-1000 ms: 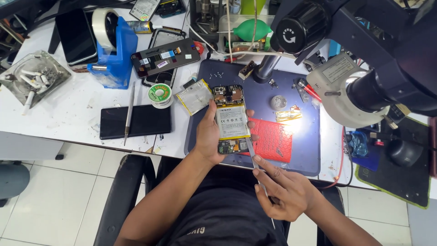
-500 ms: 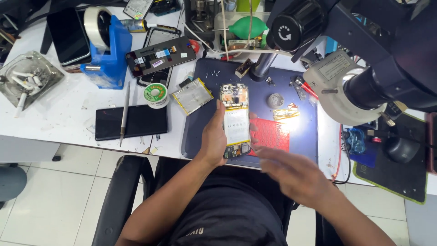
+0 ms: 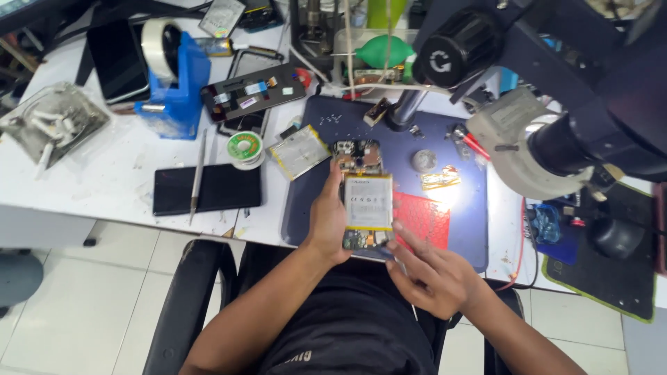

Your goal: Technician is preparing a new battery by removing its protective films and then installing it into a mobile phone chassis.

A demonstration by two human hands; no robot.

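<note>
Your left hand grips the opened phone, its palm hiding the phone's left edge, while your half-open right hand fingers cover its lower corner, holding nothing discernible.

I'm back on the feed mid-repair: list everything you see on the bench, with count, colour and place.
opened phone: 1, pale battery showing, held over the mat
work mat: 1, dark blue, bench centre
red pad: 1, on the mat, right of the phone
loose battery: 1, silver with yellow edge, mat's left edge
solder reel: 1, green and white, left of the mat
dark slab: 1, black, bench front left
tape dispenser: 1, blue, back left
microscope: 1, black, upper right
left hand: 1, grips the phone's left edge
right hand: 1, fingertips at the phone's lower right corner
</note>
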